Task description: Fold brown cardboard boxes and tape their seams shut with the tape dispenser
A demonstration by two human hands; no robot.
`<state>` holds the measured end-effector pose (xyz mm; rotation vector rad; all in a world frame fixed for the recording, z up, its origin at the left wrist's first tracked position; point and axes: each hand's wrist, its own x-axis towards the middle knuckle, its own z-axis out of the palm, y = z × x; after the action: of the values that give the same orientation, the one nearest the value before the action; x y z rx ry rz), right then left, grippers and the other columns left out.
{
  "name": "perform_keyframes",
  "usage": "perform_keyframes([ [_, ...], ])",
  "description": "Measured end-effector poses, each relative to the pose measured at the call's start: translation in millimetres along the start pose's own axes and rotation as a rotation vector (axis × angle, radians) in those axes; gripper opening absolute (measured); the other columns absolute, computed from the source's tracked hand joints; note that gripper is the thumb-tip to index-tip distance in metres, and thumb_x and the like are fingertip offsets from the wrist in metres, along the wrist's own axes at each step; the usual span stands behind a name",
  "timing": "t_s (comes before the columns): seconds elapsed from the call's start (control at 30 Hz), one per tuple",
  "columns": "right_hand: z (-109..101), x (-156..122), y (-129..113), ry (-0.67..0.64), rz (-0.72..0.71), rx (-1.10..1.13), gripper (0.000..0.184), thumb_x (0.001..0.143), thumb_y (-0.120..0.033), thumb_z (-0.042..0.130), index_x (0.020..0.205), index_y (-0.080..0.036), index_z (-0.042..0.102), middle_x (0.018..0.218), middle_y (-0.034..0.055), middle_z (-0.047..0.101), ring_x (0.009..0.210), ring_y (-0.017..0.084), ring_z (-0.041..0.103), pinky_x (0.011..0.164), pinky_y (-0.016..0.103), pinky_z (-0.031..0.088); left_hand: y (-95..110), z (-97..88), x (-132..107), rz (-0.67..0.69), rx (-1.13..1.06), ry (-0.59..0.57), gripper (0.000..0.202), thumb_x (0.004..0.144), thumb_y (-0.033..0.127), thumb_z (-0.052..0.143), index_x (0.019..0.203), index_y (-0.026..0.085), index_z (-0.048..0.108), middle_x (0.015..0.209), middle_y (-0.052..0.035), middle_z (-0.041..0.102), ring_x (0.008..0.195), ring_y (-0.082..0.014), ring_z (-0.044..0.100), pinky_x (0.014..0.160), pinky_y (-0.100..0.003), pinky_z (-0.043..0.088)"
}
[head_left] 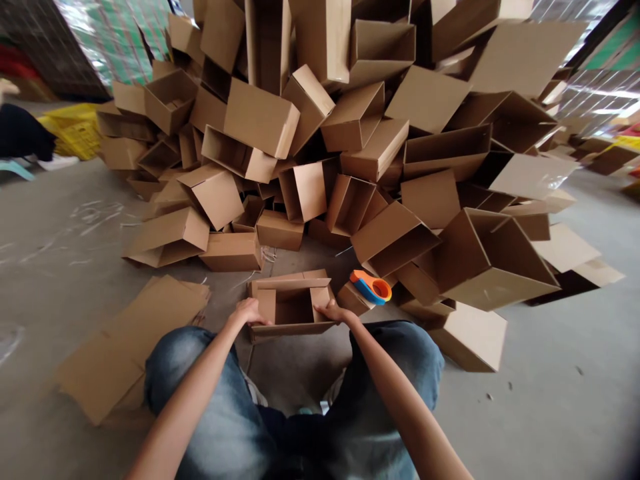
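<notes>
A small cardboard box (293, 329) stands on the floor between my knees. Its two short end flaps are folded inward, while the long flaps stand up or lean outward. My left hand (251, 312) grips the left end of the box, with fingers over the folded flap. At the opposite end, my right hand (333, 311) holds the edge near the right flap. Just right of that hand, an orange and blue tape dispenser (371, 287) rests on a smaller carton (354, 300).
A high pile of open cardboard boxes (260, 120) rises right in front of me. Flat cardboard sheets (135, 333) lie stacked at my left knee. Far left are a yellow crate (73, 130) and part of another person (25, 133). String scraps litter the concrete floor (65, 220).
</notes>
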<state>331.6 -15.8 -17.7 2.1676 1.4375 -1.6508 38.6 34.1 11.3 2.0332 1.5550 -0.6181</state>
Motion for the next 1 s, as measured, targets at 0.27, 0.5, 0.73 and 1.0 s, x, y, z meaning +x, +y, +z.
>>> perform_keyframes([
  [0.27,1.1,-4.4,-2.9,0.06,0.009,-0.073,0.078,0.085,-0.062,0.04,0.135,-0.005,0.024,0.133,0.0255,0.044,0.109,0.03,0.056,0.072,0.036,0.053,-1.8,6.3,-3.6,-0.015,0.068,0.109,0.08,0.049,0.074,0.063,0.1,0.013,0.069,0.107,-0.0204,0.066,0.1,-0.0305,0.063,0.078,-0.03,0.048],
  [0.5,-2.5,-15.1,-6.7,0.084,0.066,-0.154,0.075,0.078,-0.072,0.04,0.105,-0.005,0.059,0.093,0.0214,0.069,0.068,0.025,0.07,0.063,0.03,0.053,-2.2,12.4,-3.7,-0.017,0.044,0.131,0.078,0.05,0.072,0.064,0.1,0.014,0.069,0.104,-0.0186,0.068,0.099,-0.0306,0.063,0.076,-0.031,0.048],
  [0.73,-4.8,-20.2,-11.0,0.053,0.166,-0.185,0.085,0.076,-0.076,0.034,0.108,-0.001,0.058,0.075,0.0201,0.071,0.067,0.024,0.07,0.067,0.028,0.052,3.9,17.0,-6.4,-0.108,-0.011,0.204,0.085,0.056,0.077,0.057,0.106,0.009,0.066,0.106,-0.0226,0.066,0.102,-0.0329,0.061,0.079,-0.033,0.048],
  [1.0,-4.0,-17.7,-9.8,-0.01,0.12,-0.139,0.084,0.077,-0.077,0.032,0.115,-0.005,0.056,0.09,0.0185,0.07,0.07,0.026,0.07,0.062,0.03,0.052,1.0,18.4,1.0,-0.078,0.0,0.175,0.085,0.056,0.078,0.056,0.105,0.01,0.067,0.107,-0.0232,0.065,0.101,-0.0326,0.062,0.077,-0.033,0.048],
])
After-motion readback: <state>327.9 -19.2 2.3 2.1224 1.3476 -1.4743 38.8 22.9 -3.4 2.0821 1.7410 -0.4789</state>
